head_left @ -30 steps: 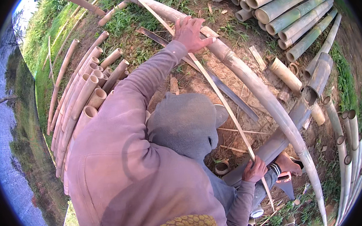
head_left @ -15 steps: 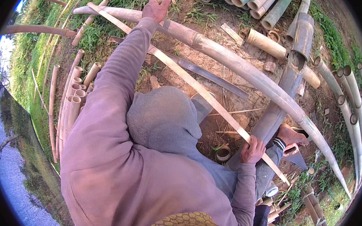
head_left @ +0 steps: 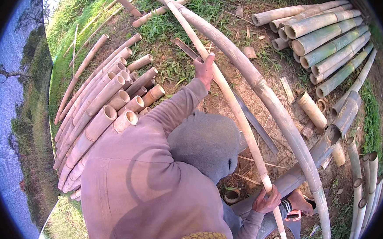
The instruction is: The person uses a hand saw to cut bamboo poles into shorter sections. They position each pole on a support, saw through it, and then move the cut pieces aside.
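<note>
A long split bamboo strip (head_left: pixel 234 105) runs slantwise in front of me, its broad pale face showing. My left hand (head_left: pixel 204 71) is closed on it in its upper half, thumb laid along the strip. Near its lower end my right hand (head_left: pixel 267 200) grips it, fingers wrapped round. Just beyond lies a long whole bamboo pole (head_left: pixel 283 123), crossing the upper end of the strip. Under the pole, a thick dark bamboo trunk (head_left: pixel 300 170) with a notch cut in it rests on the ground, close to my right hand.
A saw (head_left: pixel 294 223) with an orange handle lies by my bare foot (head_left: pixel 299 202). Cut bamboo lengths are stacked at left (head_left: pixel 92 129) and far right (head_left: pixel 323 37), with more poles (head_left: pixel 365 187) at the right edge. A dark split piece (head_left: pixel 257 125) lies on the dirt.
My left hand has come off the whole pole and now holds the strip, arm more bent. The strip has turned its broad face up. The view has swung left.
</note>
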Tool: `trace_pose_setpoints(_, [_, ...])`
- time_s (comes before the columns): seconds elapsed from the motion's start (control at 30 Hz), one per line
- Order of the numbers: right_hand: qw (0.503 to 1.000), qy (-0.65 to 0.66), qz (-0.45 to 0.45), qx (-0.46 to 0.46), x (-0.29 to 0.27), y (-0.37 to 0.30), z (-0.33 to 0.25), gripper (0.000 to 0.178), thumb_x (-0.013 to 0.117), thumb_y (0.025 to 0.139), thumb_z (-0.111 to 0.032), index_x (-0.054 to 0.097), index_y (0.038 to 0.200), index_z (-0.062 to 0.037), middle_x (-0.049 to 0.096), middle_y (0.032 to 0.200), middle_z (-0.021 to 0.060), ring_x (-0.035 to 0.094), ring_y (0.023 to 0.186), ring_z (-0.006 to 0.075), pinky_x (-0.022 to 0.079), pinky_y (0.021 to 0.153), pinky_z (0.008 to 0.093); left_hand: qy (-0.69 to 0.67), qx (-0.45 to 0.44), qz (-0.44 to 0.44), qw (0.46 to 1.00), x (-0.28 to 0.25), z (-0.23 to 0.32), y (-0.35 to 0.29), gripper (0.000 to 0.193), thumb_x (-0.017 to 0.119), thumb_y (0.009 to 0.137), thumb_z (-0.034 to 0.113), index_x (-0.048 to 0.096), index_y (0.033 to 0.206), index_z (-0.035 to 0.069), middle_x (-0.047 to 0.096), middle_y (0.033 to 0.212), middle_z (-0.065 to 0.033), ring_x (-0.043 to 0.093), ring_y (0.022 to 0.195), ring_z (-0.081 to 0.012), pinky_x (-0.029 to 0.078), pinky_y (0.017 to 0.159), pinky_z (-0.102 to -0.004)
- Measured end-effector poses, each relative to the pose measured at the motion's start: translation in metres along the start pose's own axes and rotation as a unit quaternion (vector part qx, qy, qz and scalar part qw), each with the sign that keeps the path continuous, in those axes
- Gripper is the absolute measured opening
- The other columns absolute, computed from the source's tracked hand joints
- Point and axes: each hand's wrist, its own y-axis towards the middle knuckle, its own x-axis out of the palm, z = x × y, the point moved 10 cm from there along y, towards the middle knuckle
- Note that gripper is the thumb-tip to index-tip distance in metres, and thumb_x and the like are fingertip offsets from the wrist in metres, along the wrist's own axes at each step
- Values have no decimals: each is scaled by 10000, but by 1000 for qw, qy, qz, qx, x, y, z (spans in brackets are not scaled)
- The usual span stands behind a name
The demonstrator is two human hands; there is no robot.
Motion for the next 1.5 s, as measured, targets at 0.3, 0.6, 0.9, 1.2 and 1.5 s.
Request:
trace_pose_setpoints(0.3, [990,-63,-121,-44,-12,34,13,732,677,970,-573,592,1426,-6,680,1201,198,619,1114,409,435,1020,538,-205,-58,-21,977,-8,70,82,199,525,1121,351,523,1080,156,511,789,-12,529,613,-164,504,594,-381])
trace_pose_setpoints(0.6, [984,-87,-144,-55,-22,17,51,627,574,1051,-556,600,1398,-34,614,1288,216,584,1152,433,448,983,552,-223,-34,31,974,-42,99,166,223,563,1111,312,502,1208,121,575,824,-55,589,623,-195,527,571,-401])
trace_pose_setpoints(0.9, [987,-14,-157,-44,-1,46,64,475,558,1080,-447,640,1252,-11,617,1065,235,593,980,451,461,867,553,-210,-6,55,976,-73,111,205,275,578,1101,272,518,1200,23,671,772,-129,659,587,-244,574,520,-387])
trace_pose_setpoints(1.2, [978,61,-157,-122,-3,42,-22,510,774,927,-291,627,1338,-27,641,976,191,644,845,424,497,726,516,-181,33,89,979,-106,130,244,294,572,1109,251,559,1216,-23,711,913,-173,698,714,-281,631,661,-401])
trace_pose_setpoints(1.5, [979,63,-102,-165,19,96,-77,535,830,828,-226,680,1308,-42,633,890,154,638,739,381,497,652,486,-183,-80,18,980,-96,44,209,373,585,1079,227,506,1347,-20,668,1125,-199,724,850,-366,638,752,-560])
